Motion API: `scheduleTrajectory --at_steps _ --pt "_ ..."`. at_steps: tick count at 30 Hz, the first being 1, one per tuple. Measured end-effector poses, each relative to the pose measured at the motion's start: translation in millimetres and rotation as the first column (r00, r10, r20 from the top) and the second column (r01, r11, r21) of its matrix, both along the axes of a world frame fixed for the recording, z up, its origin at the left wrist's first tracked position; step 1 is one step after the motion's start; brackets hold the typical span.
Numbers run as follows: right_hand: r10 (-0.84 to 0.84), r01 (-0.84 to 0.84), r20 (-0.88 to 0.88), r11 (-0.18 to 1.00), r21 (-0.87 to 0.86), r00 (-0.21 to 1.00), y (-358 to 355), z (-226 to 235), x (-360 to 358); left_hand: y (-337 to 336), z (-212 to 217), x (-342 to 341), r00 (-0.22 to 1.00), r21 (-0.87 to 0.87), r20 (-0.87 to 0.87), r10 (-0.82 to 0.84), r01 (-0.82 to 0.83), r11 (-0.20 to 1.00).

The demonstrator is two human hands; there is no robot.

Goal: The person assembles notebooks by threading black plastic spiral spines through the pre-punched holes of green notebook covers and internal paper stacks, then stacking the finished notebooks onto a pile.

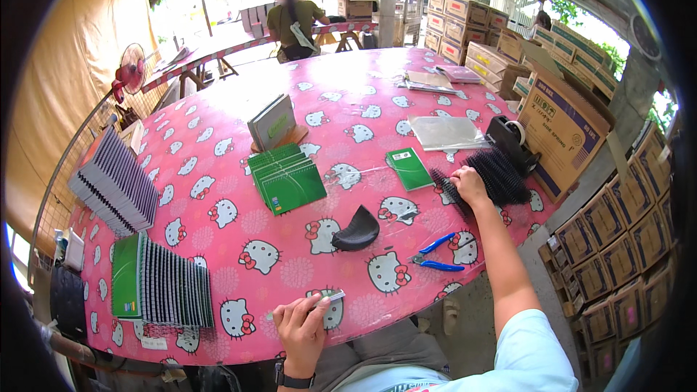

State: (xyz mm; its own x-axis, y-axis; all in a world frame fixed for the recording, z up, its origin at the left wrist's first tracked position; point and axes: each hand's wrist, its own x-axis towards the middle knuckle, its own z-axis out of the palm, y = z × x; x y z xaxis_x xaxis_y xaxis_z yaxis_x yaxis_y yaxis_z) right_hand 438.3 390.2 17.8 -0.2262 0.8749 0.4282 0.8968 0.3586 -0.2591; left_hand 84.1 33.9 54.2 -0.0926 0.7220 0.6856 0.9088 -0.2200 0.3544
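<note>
Near the front edge of the table, my left hand point(301, 327) is closed on a thin, pale notebook point(335, 295) with a hint of green, seen almost edge-on. My right hand point(470, 185) reaches out to the right, fingers pinched at a black plastic binding coil point(449, 192). Beside it lies a heap of black coils point(501, 176). A single green notebook point(409, 169) rests just left of that hand. Blue-handled pliers point(438, 255) and a black curved, wedge-shaped piece point(356, 229) lie between my two hands.
Green spiral notebooks point(287, 179) overlap mid-table, before an upright stack point(272, 122). Two tall notebook stacks point(116, 181) point(163, 283) line the left. Clear plastic sleeves point(448, 133), a tape dispenser point(510, 141) and a carton point(563, 134) stand right. Another person point(296, 22) sits far back.
</note>
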Motion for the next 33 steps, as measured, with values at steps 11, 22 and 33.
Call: scheduleTrajectory --at_steps 11,22,33 --pt "0.263 -0.244 -0.286 0.964 0.102 0.921 -103.6 113.1 -94.3 -6.5 5.6 -7.3 0.998 -0.016 0.044 -0.052 0.053 0.998" --pt "0.634 -0.844 -0.571 0.482 -0.236 0.522 -227.2 75.3 -178.3 1.6 10.3 -10.8 0.992 -0.01 0.115 -0.046 0.047 0.999" --pt "0.827 -0.886 -0.337 0.46 -0.057 0.451 -217.7 69.2 -177.5 0.3 10.3 -11.8 0.989 -0.022 0.136 -0.061 0.065 0.998"
